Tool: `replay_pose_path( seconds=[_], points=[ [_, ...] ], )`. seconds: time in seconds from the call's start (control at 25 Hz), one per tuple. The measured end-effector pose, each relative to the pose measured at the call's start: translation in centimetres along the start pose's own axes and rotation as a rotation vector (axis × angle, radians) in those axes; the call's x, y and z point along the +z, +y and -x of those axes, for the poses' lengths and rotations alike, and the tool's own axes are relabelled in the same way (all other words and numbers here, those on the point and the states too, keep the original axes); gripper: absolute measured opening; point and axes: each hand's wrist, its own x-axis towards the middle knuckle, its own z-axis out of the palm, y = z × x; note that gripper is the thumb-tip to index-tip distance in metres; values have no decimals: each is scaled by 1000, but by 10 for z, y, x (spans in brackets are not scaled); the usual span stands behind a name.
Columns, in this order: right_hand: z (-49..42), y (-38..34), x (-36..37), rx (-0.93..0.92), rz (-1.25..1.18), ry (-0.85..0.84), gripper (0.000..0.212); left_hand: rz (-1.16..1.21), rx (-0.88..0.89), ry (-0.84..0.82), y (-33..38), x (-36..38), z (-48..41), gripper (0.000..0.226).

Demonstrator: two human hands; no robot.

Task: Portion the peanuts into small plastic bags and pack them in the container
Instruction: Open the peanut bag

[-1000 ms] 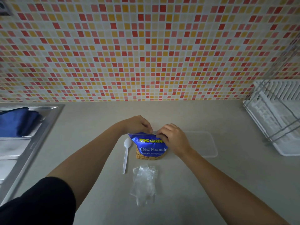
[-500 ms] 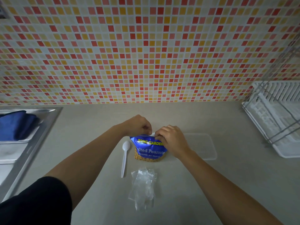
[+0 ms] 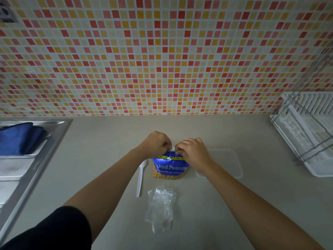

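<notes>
"Colored tiles cover the wall point(image 3: 162, 60), right?"

"Yes. Below it, the gray tabletop point(image 3: 234, 213) runs from the sink point(image 3: 36, 159) on the left edge to the dish rack point(image 3: 306, 134) on the right."

"Where are the peanuts?"

"The clear container point(image 3: 225, 163) sits well apart from the rack. The blue peanut bag point(image 3: 169, 168) is just beside it, with small plastic bags point(image 3: 160, 208) in front and a white spoon point(image 3: 140, 175) on its left. The left hand point(image 3: 156, 144) and right hand point(image 3: 192, 150) pinch its top edge."

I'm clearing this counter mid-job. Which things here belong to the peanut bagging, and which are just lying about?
For the job: peanut packet, pinched at its top by the left hand and right hand; white spoon; small clear bags; clear container.
Lying about: blue cloth at the sink; white dish rack.
</notes>
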Motion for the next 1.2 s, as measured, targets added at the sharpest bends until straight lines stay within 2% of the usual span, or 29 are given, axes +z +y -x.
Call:
replay_pose_path(
  seconds=[0.16,0.28,0.4,0.48,0.64,0.72,0.76,0.84,0.88,0.96,1.04,1.2],
  points=[
    [1,-1,-6,-2,-11,-57,19,-12,-34,10,4,4,1,23],
    [6,-10,-7,-37,34,-13,24,-29,-83,24,-3,-2,1,22],
    [11,-11,-11,42,-10,14,21,-45,-26,2,-3,-7,2,22],
    [12,-11,-22,56,-104,-66,14,-78,4,42,2,-8,1,23],
    [13,-13,-43,-10,-223,-346,4,-116,37,193,4,-7,0,23],
    [16,-13,-45,-1,-282,-335,5,-64,35,213,4,-8,0,22],
    [18,-13,-44,35,-371,-263,7,-4,17,214,4,-10,2,22],
    [19,-9,-40,174,-522,-68,12,91,-41,186,3,-14,10,25],
    [19,-7,-38,249,-540,-22,14,91,-78,139,1,-16,15,24],
    [15,-5,-35,346,-554,-96,22,72,-179,5,-1,-17,24,20],
    [12,-6,-33,378,-608,-207,33,109,-280,-78,1,-17,30,26],
    [10,-7,-41,403,-632,-270,55,169,-328,-64,6,-19,35,41]
  ],
)
